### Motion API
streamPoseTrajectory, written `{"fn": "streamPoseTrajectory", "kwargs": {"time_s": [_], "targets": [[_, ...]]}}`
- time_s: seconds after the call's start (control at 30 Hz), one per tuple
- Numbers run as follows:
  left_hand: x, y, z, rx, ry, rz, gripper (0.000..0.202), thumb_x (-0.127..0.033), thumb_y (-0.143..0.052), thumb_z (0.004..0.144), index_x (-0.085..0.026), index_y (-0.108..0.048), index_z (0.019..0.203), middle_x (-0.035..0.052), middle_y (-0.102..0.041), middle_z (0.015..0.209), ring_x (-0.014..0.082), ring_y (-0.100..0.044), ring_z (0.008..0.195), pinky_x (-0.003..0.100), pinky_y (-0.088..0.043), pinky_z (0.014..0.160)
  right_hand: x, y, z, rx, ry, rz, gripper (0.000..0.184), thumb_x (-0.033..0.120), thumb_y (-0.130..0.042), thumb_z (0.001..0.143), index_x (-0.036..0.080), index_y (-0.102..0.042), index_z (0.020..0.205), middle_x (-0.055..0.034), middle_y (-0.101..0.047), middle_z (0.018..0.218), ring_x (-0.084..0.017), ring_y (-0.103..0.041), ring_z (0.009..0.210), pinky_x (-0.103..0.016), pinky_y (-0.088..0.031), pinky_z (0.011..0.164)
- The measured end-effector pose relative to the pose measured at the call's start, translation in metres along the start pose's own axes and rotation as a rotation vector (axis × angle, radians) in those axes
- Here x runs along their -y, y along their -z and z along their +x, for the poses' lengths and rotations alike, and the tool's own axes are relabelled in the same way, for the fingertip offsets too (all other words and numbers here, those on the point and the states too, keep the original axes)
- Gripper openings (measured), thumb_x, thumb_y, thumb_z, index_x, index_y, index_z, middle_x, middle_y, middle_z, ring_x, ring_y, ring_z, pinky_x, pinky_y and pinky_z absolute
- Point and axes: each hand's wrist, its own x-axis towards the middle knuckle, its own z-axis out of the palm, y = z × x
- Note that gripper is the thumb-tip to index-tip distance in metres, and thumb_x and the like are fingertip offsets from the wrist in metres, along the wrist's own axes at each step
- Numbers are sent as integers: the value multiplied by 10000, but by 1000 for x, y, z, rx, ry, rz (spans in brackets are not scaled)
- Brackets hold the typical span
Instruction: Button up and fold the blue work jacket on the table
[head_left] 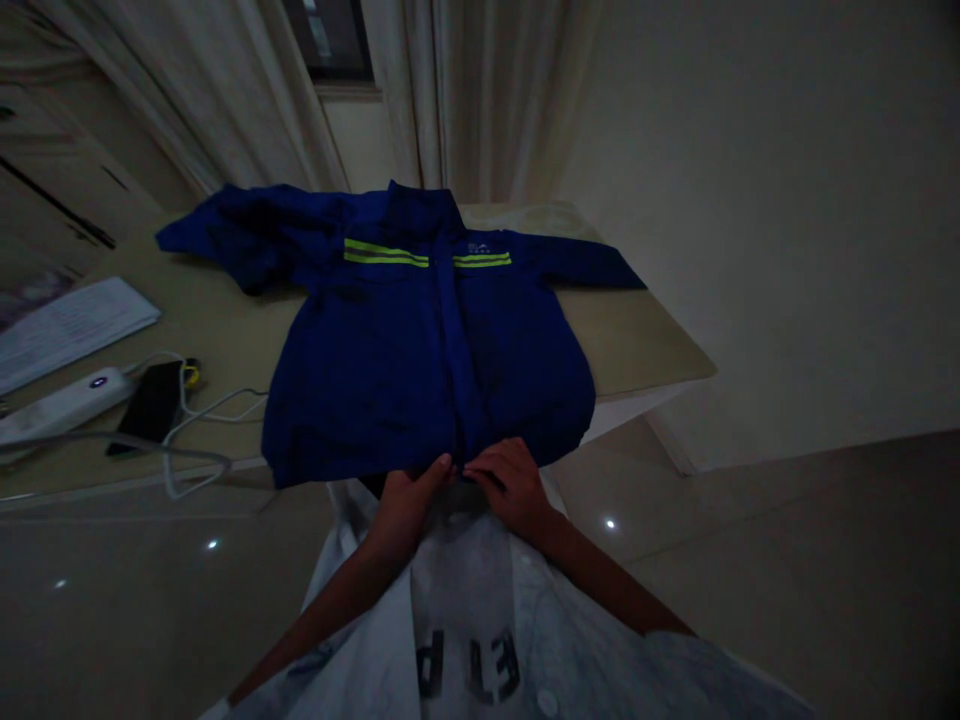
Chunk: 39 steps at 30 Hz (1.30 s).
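A blue jacket point(367, 340) with yellow-green stripes across the chest lies spread front side up, its hem hanging over the near table edge. The collar points to the far side, and both sleeves reach out sideways, the left one bunched. My left hand point(409, 500) pinches the hem at the bottom of the front opening, thumb on top. Close beside it, my right hand point(514, 485) has its fingers closed on the hem at the other side of the opening. Whether the fingertips hold a zipper end is too dark and small to tell.
The table point(637, 335) carries a white power strip point(67, 405), a dark phone point(150, 405), white cables point(217, 410) and printed paper point(75, 325) at the left. Curtains point(495, 100) hang behind it, and a wall point(787, 230) rises at the right.
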Motion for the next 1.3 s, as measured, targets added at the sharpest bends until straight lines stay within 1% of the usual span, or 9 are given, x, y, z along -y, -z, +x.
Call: {"fn": "streamPoseTrajectory", "kwargs": {"time_s": [0.13,0.23,0.5,0.67,0.77,0.87,1.0,1.17,1.3], "targets": [[-9,3,-5,-22,72,73,460,-534,-900,535,-124,-728,655,98,-708,612,201,-631,563,284,-490,540,2,-1,1,-1,6,-26,72,256,-666,1031,225,-725,1004,-36,-758,879,-189,-682,805,-384,-465,759],[-15,1,-8,-44,60,111,450,-526,-897,516,-128,-716,619,99,-703,595,197,-617,553,283,-481,535,3,0,1,-10,18,-27,67,251,-671,1028,220,-723,999,-33,-758,870,-184,-678,796,-378,-460,757],[-8,1,-6,-83,-103,129,387,-476,-885,594,-123,-750,676,94,-724,644,225,-666,629,292,-516,587,3,1,1,21,76,-77,25,211,-687,1008,214,-710,1018,-35,-767,870,-187,-684,800,-385,-455,767],[-5,4,-4,-131,-212,200,332,-437,-877,627,-141,-727,632,60,-683,593,211,-646,622,276,-492,573,5,0,0,38,103,-136,41,227,-678,1014,235,-713,993,-23,-766,849,-182,-687,772,-381,-454,760],[-5,6,-4,-139,-235,271,351,-446,-877,641,-151,-697,578,42,-651,561,180,-592,562,265,-443,536,6,-1,2,15,96,-154,58,230,-666,1023,229,-711,988,-31,-762,840,-184,-687,771,-376,-452,757],[-4,6,-3,-115,-234,284,370,-450,-874,650,-156,-678,544,29,-624,540,160,-551,521,265,-423,526,6,-3,2,-15,86,-153,55,223,-664,1023,215,-705,988,-45,-756,845,-190,-677,781,-374,-446,757],[-6,5,-2,-76,-212,243,328,-408,-880,630,-167,-675,545,26,-623,527,175,-580,541,264,-446,534,4,-6,-2,11,65,-186,80,224,-651,1028,217,-701,966,-41,-750,844,-191,-657,776,-377,-438,762],[-8,7,-1,22,-127,193,301,-405,-893,589,-149,-736,609,53,-667,546,211,-647,598,280,-512,585,2,-12,-6,12,-5,-176,110,231,-627,1040,216,-699,957,-50,-745,850,-200,-655,797,-389,-435,773],[2,11,1,56,-22,151,390,-456,-934,539,-129,-755,653,97,-734,639,218,-672,613,284,-520,585,2,-15,-6,6,-63,-95,77,233,-652,1026,216,-689,960,-44,-750,859,-205,-672,815,-386,-447,775]]}}
